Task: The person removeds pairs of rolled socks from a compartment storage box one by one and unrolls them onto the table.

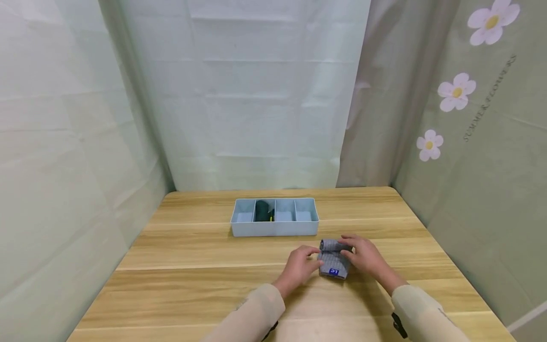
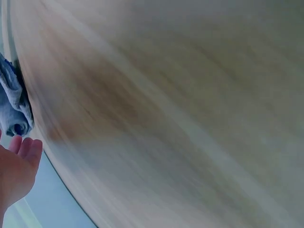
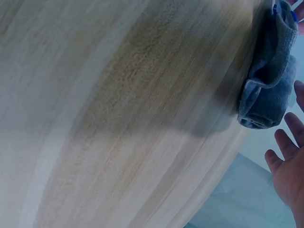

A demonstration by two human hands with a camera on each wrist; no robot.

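A grey ribbed cloth lies on the wooden table, its far end turned into a roll and a blue label on its near end. At its left edge my left hand touches it with thumb and forefinger slightly apart. My right hand pinches the right end of the roll, fingers over the far side and thumb in front. In the right wrist view the other fingers of that hand spread beside the cloth. The left wrist view shows fingertips right at the roll's end.
A pale blue box with several compartments stands behind the cloth, slightly left. One compartment holds a dark green bundle with a bit of yellow beside it. Pale curtains hang around the table on three sides.
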